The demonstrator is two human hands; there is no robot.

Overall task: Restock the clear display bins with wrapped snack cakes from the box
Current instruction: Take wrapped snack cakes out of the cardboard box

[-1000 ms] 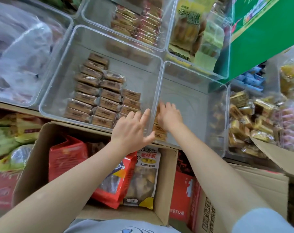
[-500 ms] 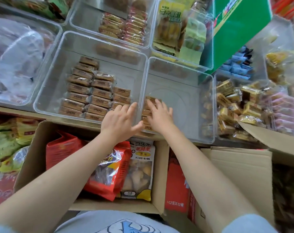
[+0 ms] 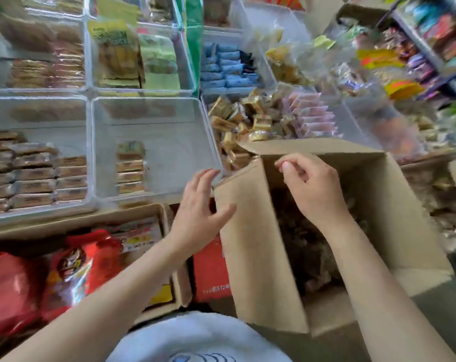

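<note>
Box contents blurred and dark

The box (image 3: 261, 257) interior, centre right, was unreadable; left hand (image 3: 198, 218) spread open against its wall, right hand (image 3: 313, 189) hung loosely curled, empty.

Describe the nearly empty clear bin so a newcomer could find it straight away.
Start at the open cardboard box under the hands; the clear bin sits just left of its top flap, in the front row. It holds only one short column of wrapped snack cakes, while the bin to its left has several full rows.
</note>
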